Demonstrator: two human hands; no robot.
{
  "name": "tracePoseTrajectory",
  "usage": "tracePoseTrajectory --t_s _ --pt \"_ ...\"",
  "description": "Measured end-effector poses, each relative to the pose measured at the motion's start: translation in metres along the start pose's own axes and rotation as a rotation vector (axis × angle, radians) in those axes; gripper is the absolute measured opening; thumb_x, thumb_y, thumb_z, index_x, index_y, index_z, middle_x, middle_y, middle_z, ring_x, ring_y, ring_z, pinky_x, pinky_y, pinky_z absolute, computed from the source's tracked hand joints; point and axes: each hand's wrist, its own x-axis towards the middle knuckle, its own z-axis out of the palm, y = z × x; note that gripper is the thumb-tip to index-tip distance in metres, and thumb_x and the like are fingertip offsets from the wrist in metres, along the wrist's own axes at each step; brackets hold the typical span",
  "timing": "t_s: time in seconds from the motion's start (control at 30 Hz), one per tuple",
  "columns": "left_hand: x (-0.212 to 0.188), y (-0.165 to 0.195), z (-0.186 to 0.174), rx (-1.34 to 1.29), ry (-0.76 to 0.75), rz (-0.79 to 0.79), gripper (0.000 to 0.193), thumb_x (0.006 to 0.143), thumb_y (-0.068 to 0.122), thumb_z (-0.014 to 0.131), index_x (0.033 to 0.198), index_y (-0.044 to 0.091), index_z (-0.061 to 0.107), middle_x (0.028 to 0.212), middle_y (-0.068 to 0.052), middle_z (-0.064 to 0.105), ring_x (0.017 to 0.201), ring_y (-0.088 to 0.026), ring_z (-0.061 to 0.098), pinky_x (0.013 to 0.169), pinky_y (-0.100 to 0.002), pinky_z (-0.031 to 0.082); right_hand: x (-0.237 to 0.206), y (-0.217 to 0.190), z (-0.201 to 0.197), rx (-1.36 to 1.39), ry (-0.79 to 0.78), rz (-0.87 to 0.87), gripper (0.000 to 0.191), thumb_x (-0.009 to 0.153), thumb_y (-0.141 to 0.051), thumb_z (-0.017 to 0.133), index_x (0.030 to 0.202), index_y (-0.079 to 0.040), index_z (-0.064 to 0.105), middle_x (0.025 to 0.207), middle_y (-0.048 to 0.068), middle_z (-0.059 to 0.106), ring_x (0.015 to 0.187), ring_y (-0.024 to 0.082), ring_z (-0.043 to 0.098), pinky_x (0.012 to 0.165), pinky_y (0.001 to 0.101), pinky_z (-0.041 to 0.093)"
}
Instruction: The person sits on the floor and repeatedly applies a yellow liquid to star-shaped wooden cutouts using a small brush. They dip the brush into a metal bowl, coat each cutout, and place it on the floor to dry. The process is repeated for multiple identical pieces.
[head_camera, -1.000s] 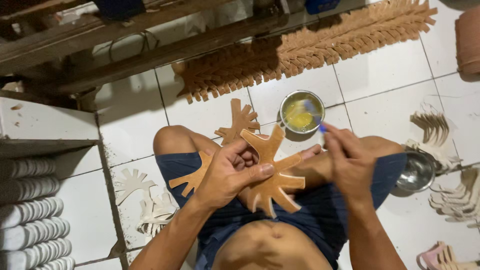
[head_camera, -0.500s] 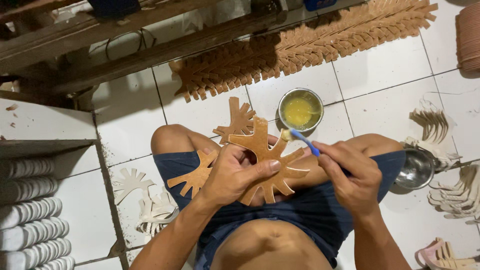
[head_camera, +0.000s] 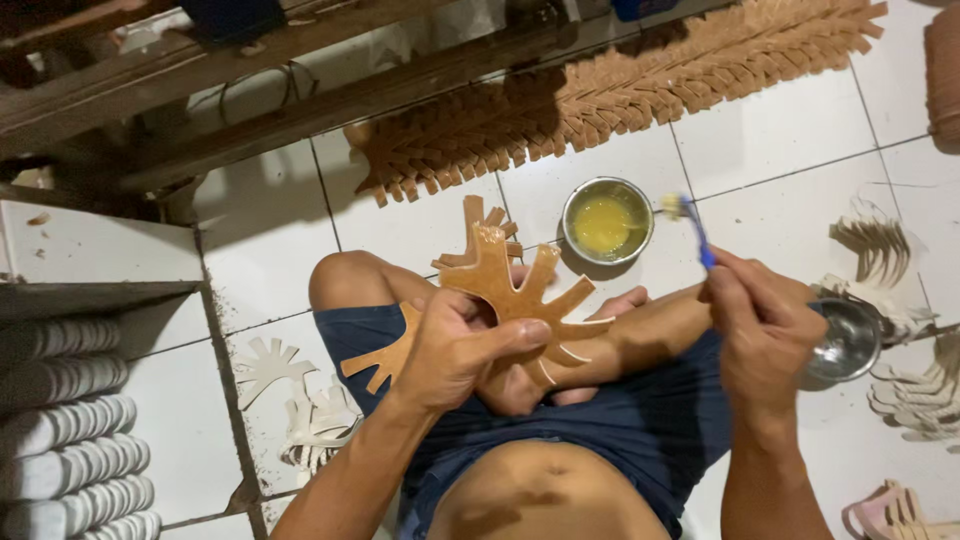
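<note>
Sitting on a white tiled floor (head_camera: 770, 130) with legs crossed, blue shorts (head_camera: 620, 420). Far left: grey shelf edge, with stacked pale ribbed soles (head_camera: 60, 430) below it. On the tiles by the left knee, pale cut-out pieces (head_camera: 290, 400), flat and multi-pronged. Left hand (head_camera: 455, 345) closed around a tan leather-like cut-out (head_camera: 510, 290), thumb pressed on its face; the piece is flat, smooth, with finger-like prongs fanning upward and right, held above the lap. More tan pieces of the same shape lie on the thigh and behind it. Top centre: long row of overlapped tan cut-outs (head_camera: 620, 95) spread along the floor beside dark wooden beams (head_camera: 250, 90). Just beyond the knees, round metal bowl (head_camera: 607, 220) with yellow glossy glue-like liquid. Right hand (head_camera: 760, 320) clenched on a blue-handled brush (head_camera: 695, 230), bristle tip raised near the bowl's right rim, apart from the held piece. Right of that hand: shiny steel bowl (head_camera: 850, 340), then more stacked pale pronged pieces (head_camera: 880, 250)
</note>
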Motion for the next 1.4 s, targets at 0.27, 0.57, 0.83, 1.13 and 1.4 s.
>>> tracePoseTrajectory --t_s 0.27,0.57,0.83,1.13,1.4 --pt "0.007 -0.01 0.013 -0.077 0.021 -0.054 0.033 0.094 0.005 0.065 0.124 -0.009 0.066 0.106 -0.016 0.074 0.088 -0.018 0.072 0.08 -0.032 0.061 -0.024 -0.009 -0.002 0.037 -0.193 -0.186 0.024 0.094 0.007 0.064 0.117 0.005 0.071 0.082 0.006 0.067 0.073 0.011 0.061 0.066 0.0231 0.046" --pt "0.01 -0.016 0.013 -0.128 -0.009 -0.01 0.034 0.099 0.0 0.062 0.131 -0.013 0.063 0.117 -0.019 0.071 0.101 -0.02 0.069 0.092 -0.034 0.058 -0.02 -0.015 0.0 0.04 -0.185 -0.17 0.025 0.094 0.004 0.066 0.118 0.005 0.072 0.082 0.006 0.065 0.07 0.009 0.056 0.063 0.023 0.043" --pt "0.008 -0.016 0.008 -0.314 0.045 0.012 0.034 0.094 0.002 0.067 0.125 -0.011 0.063 0.117 -0.018 0.071 0.102 -0.02 0.07 0.095 -0.036 0.058 -0.003 0.012 -0.006 0.146 0.133 0.113 0.018 0.106 -0.002 0.063 0.119 0.006 0.073 0.081 0.004 0.064 0.066 0.008 0.051 0.059 0.0214 0.038" --pt "0.013 -0.021 0.017 -0.079 0.13 0.063 0.034 0.092 0.005 0.071 0.124 -0.005 0.063 0.111 -0.011 0.072 0.097 -0.013 0.068 0.089 -0.029 0.056 -0.025 -0.01 0.001 0.12 -0.178 -0.112 0.02 0.098 0.004 0.065 0.117 0.007 0.071 0.08 0.007 0.065 0.069 0.009 0.057 0.062 0.022 0.042" --pt "0.008 -0.016 0.012 -0.018 0.066 0.012 0.035 0.093 0.004 0.07 0.126 -0.006 0.064 0.112 -0.011 0.072 0.098 -0.014 0.069 0.09 -0.029 0.057 -0.007 -0.003 0.006 -0.029 -0.195 -0.077 0.022 0.098 0.006 0.065 0.119 0.006 0.073 0.078 0.006 0.067 0.066 0.009 0.058 0.057 0.0227 0.042"
